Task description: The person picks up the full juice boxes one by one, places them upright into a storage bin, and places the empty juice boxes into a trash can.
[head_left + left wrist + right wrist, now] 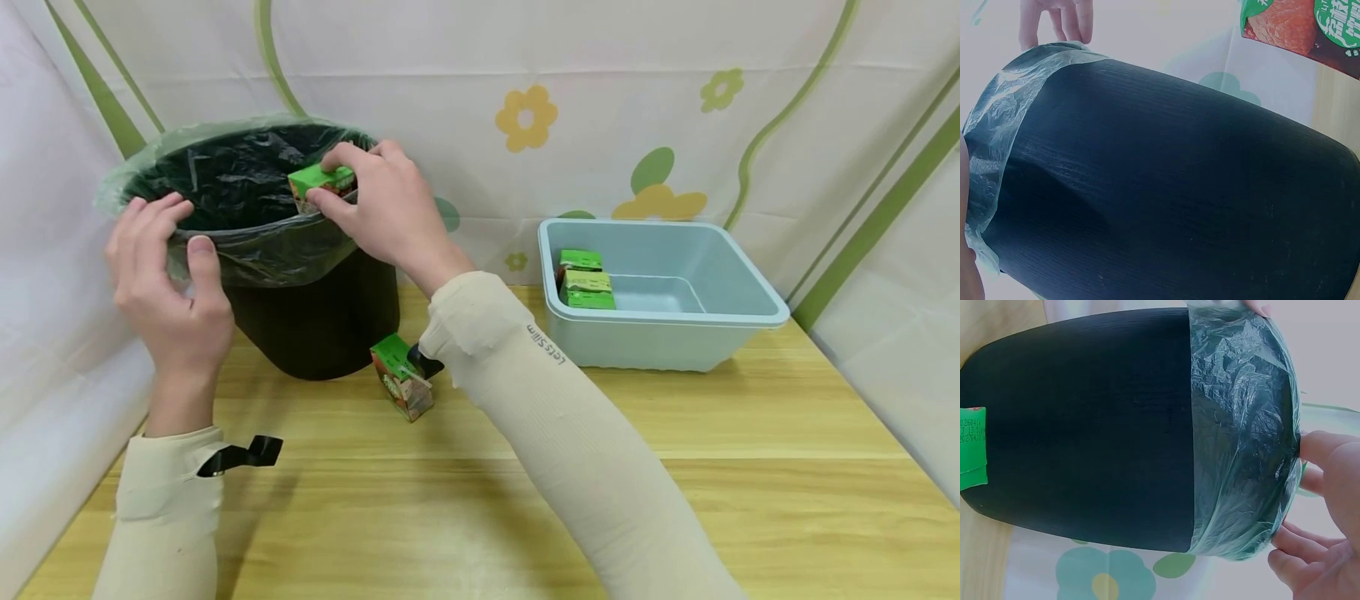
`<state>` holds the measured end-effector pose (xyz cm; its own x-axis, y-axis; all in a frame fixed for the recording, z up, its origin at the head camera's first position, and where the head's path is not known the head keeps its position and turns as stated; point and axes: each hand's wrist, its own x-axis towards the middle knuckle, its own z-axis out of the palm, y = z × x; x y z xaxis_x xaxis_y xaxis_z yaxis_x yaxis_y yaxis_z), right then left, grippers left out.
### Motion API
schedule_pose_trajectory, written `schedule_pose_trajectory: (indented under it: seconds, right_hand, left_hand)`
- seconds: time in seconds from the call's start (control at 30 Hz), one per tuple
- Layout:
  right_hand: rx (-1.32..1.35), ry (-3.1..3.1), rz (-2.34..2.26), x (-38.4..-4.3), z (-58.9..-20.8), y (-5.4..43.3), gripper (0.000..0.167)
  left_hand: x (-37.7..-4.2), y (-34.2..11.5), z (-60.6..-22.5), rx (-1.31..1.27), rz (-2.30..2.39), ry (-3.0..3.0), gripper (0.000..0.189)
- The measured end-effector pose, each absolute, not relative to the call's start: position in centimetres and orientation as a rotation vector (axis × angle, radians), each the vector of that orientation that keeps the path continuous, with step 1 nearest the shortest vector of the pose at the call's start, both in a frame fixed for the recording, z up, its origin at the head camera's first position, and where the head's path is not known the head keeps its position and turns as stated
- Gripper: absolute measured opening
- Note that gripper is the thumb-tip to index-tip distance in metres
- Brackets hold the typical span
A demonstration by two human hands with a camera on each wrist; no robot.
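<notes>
A black trash bin (315, 325) lined with a thin green plastic bag (281, 258) stands on the table at the left. My right hand (393, 204) holds a green-topped juice box (318, 179) between thumb and fingers at the bin's right rim, its lower part behind the rim. In the right wrist view the liner mostly hides that box. My left hand (168, 279) rests on the left rim, fingers extended over the edge and thumb against the front of the bag. Another juice box (401, 379), with a straw on its side, stands on the table below my right forearm.
A light blue plastic basin (622, 342) sits at the right with several green-topped juice boxes (588, 283) along its left wall. White curtain with printed flowers (525, 117) hangs right behind the bin and basin. A black strap (262, 450) sticks out from my left sleeve.
</notes>
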<state>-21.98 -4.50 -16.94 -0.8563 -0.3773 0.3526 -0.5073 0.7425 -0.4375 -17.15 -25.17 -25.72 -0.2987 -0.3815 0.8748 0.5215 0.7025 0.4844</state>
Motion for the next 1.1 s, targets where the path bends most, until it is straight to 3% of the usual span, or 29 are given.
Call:
schedule_pose_trajectory:
  seconds: [0.7,1.1]
  right_hand:
    - [0.711,-2.712,0.776,-22.0,-16.9,-3.9,0.048]
    - [0.867,-2.606,0.918,-22.2,-18.0,-2.4,0.049]
  left_hand:
    - [-17.2,-25.1,-25.7,-0.12,-0.89,-1.652,0.047]
    - [-17.0,-25.0,-25.6,-0.122,-0.892,-1.646,0.049]
